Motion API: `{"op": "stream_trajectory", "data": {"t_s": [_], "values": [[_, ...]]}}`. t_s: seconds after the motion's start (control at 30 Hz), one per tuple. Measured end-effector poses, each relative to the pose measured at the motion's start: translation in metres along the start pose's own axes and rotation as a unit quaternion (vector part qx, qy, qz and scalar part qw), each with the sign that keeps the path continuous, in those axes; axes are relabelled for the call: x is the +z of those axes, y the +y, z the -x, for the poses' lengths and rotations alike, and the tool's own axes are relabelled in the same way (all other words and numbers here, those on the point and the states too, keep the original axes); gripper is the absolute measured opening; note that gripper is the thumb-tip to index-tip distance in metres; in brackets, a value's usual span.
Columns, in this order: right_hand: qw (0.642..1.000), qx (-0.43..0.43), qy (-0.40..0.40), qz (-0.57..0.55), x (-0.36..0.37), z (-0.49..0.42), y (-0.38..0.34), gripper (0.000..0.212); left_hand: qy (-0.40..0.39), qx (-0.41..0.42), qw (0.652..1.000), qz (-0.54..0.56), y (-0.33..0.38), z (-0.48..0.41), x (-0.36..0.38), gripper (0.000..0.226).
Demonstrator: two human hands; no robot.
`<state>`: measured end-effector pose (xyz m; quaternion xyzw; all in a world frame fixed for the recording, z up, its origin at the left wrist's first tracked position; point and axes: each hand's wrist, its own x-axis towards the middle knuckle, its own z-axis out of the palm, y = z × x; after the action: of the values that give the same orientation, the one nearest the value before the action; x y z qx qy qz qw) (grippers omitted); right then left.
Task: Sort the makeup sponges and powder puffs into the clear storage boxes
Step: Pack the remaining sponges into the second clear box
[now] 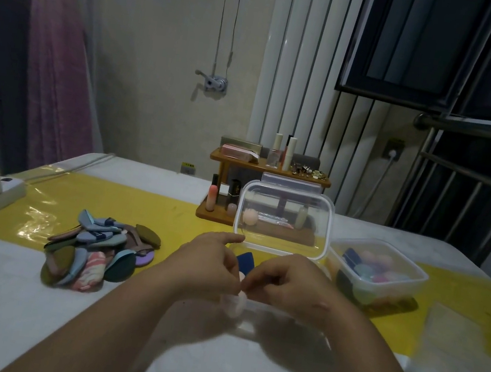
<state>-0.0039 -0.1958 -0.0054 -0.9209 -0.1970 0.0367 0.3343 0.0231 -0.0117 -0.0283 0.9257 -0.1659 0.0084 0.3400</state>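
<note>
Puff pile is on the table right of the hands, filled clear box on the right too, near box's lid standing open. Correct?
One error: the head view shows the puff pile on the table left of the left hand, not right of the hands. The rest holds: the filled clear box is on the right and the near box's lid stands open.

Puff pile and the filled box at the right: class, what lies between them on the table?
Head view: left hand, right hand, and an open clear box holding a blue puff.
</note>
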Motion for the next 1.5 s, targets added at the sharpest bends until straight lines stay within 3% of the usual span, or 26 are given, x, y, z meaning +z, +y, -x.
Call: {"op": "stream_trajectory", "data": {"t_s": [0.17,0.33,0.4,0.5,0.6,0.9,1.1,1.2,1.5], "values": [[0.998,0.035,-0.042,0.039,0.0,-0.001,-0.002,0.033,0.003,0.015,0.999,0.041,-0.005,0.003,0.001,0.021],[0.992,0.055,-0.082,0.078,0.001,-0.003,-0.004,0.038,0.06,-0.003,0.966,0.25,-0.003,0.001,0.003,0.034],[0.99,0.052,-0.093,0.09,0.003,-0.005,-0.004,0.042,0.084,-0.006,0.956,0.281,-0.003,0.002,0.002,0.033],[0.99,0.055,-0.092,0.09,0.003,-0.006,-0.001,0.041,0.046,-0.006,0.972,0.231,-0.004,0.004,0.002,0.026],[0.994,0.051,-0.073,0.056,0.003,-0.005,0.001,0.035,0.018,-0.012,0.987,0.158,-0.002,0.003,0.004,0.041],[0.994,0.042,0.095,-0.031,-0.005,-0.001,0.005,0.035,0.017,-0.01,0.99,0.138,0.003,0.002,0.008,0.053],[0.997,0.068,0.033,0.009,-0.002,0.001,0.001,0.031,0.038,-0.012,0.968,0.247,0.001,0.006,0.005,0.049],[0.995,0.089,-0.001,0.042,-0.002,0.001,-0.004,0.029,0.041,-0.005,0.967,0.252,0.0,0.006,0.005,0.046],[0.996,0.057,0.067,0.012,-0.005,0.004,-0.001,0.029,0.033,-0.009,0.972,0.234,0.0,0.005,0.005,0.046]]}}
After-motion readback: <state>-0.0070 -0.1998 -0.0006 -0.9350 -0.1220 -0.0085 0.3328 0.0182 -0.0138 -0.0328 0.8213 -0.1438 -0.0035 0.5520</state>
